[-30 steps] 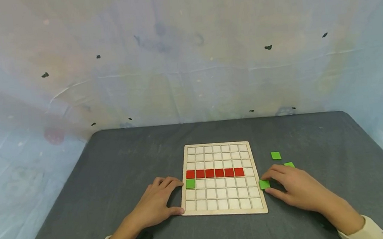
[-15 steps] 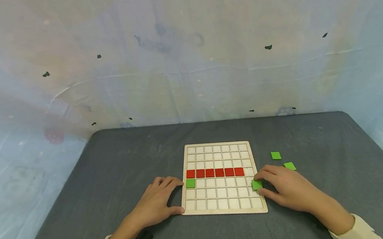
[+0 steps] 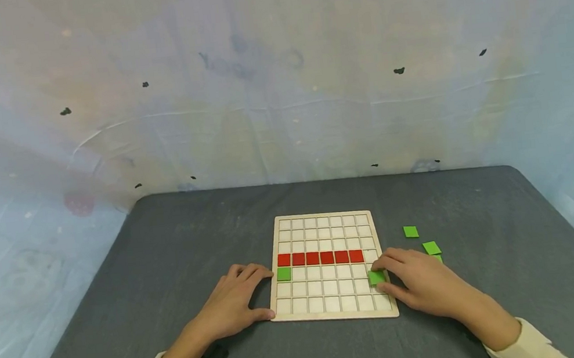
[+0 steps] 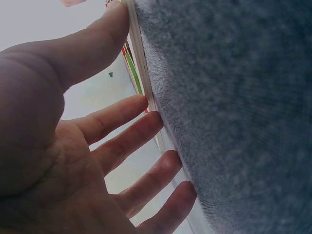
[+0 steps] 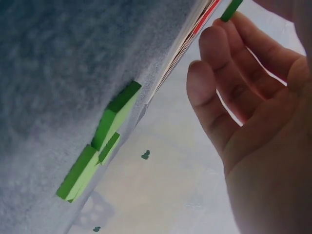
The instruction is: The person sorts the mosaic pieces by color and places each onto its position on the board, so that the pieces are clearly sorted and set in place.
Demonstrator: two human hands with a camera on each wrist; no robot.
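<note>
A pale wooden grid board (image 3: 333, 316) lies flat on the table. Across one of its rows runs a line of red square tiles (image 3: 312, 258). Below the leftmost red one sits a green tile (image 3: 283, 274). My left hand (image 3: 234, 304) touches the board's left edge with thumb and fingertips, fingers spread and fairly straight in the left wrist view. With thumb and fingers my right hand (image 3: 424, 281) pinches another green tile (image 3: 376, 277) over the right-hand column of cells; in the right wrist view that pinched tile (image 5: 231, 9) shows only in part.
Right of the board lie loose green tiles: a far one (image 3: 410, 231), a nearer one (image 3: 431, 247), and one partly hidden behind my right hand (image 3: 438, 258). A dark grey cloth covers the table (image 3: 208, 228). A patterned curtain (image 3: 280, 115) hangs behind.
My right hand has carried the pinched green tile leftward, from the board's right edge to over its right-hand column. A loose tile behind the hand has come partly into sight. My left hand stays put.
</note>
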